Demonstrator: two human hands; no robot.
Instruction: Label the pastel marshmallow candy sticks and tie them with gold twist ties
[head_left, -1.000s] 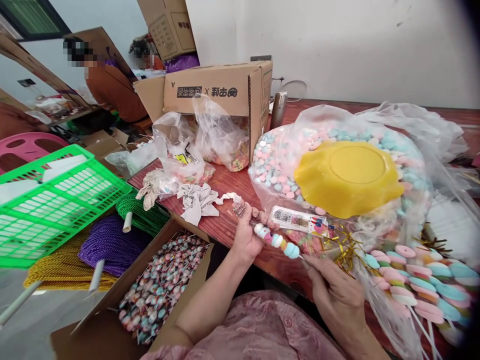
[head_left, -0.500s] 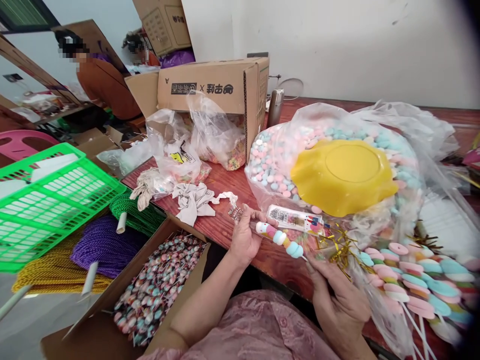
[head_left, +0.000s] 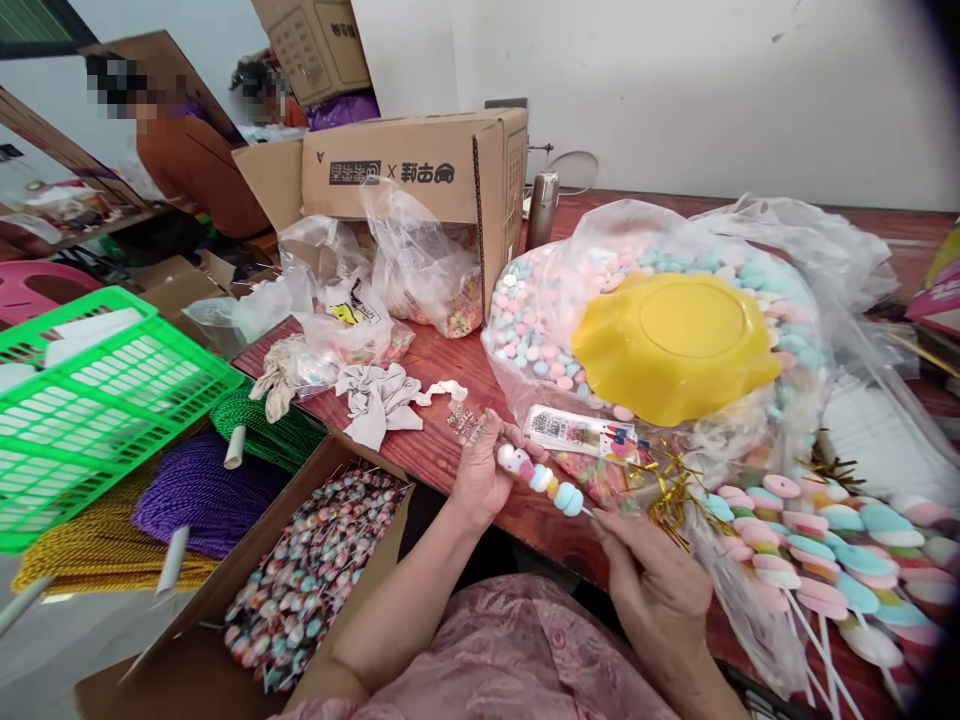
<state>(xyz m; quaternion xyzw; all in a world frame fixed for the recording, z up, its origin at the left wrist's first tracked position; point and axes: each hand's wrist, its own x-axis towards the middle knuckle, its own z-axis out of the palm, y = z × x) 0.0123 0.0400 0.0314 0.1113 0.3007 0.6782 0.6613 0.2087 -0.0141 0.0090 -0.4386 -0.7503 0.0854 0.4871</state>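
A marshmallow skewer (head_left: 541,478) with pink, white, yellow and blue pieces lies slantwise between my two hands, above the table edge. My left hand (head_left: 481,478) is closed on a clear printed wrapper (head_left: 463,424) near the skewer's top end. The wrapper's far end sticks out past my thumb; how far it covers the candy is hard to tell. My right hand (head_left: 654,572) pinches the skewer's white stick (head_left: 586,512) at its lower end. Just beyond the candy is a stack of flat printed wrappers (head_left: 577,432), with gold tinsel ties (head_left: 671,490) beside it.
Finished-looking marshmallow skewers (head_left: 814,550) lie at right. Behind, a yellow bowl (head_left: 675,340) sits upside down on a bag of loose marshmallows (head_left: 529,320). An open carton (head_left: 397,500) of wrapped skewers stands low left, near a green basket (head_left: 112,400). Co-workers sit at back left.
My right hand has moved left with the stick, bringing the marshmallow skewer nearer my left hand and the wrapper. The whole view has shifted slightly.
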